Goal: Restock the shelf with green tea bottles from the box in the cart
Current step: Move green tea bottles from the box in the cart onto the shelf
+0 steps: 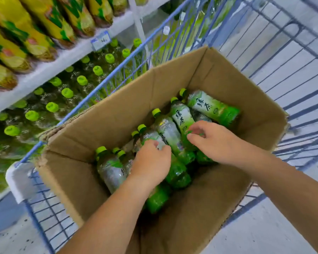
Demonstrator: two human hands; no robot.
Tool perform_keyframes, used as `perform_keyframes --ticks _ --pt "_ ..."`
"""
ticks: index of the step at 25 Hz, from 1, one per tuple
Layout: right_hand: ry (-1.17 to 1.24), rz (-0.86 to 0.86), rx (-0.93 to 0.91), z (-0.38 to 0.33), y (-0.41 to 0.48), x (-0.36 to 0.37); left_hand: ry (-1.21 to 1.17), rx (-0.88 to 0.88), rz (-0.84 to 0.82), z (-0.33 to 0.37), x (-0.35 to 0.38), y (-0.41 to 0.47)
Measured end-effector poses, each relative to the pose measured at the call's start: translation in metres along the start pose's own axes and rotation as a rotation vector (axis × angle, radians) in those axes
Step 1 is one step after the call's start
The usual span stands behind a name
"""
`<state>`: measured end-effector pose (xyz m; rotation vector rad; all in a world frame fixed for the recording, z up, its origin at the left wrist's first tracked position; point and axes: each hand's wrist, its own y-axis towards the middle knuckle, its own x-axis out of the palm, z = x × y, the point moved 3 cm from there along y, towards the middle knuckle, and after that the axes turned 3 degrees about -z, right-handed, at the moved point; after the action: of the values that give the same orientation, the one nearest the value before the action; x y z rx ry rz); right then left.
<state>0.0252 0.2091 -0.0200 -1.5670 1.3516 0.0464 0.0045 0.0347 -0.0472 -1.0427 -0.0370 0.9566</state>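
An open cardboard box stands in a blue wire cart. Several green tea bottles with green caps lie jumbled in its bottom. My left hand reaches down into the box, its fingers curled over a bottle in the middle of the pile. My right hand is just to the right, with thumb and fingers closing round another bottle. Neither bottle is lifted off the pile. At the left, the lower shelf holds rows of the same green-capped bottles.
The upper shelf carries yellow-and-green labelled bottles above a white shelf edge with a price tag. The cart's wire side stands between box and shelf. Pale floor shows at the right and bottom.
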Motion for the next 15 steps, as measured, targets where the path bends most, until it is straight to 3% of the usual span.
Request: perform_keyframes --ticks 5,8,15 --pt "-0.206 -0.056 0.088 0.008 0.053 -0.011 -0.017 -0.136 0.089 -0.01 0.019 0.035" --pt "-0.208 -0.082 0.144 0.008 0.07 -0.007 -0.14 -0.265 0.074 -0.024 0.031 0.043" --pt "-0.173 -0.065 0.232 0.01 0.094 0.007 -0.307 -0.253 0.081 -0.031 0.036 0.049"
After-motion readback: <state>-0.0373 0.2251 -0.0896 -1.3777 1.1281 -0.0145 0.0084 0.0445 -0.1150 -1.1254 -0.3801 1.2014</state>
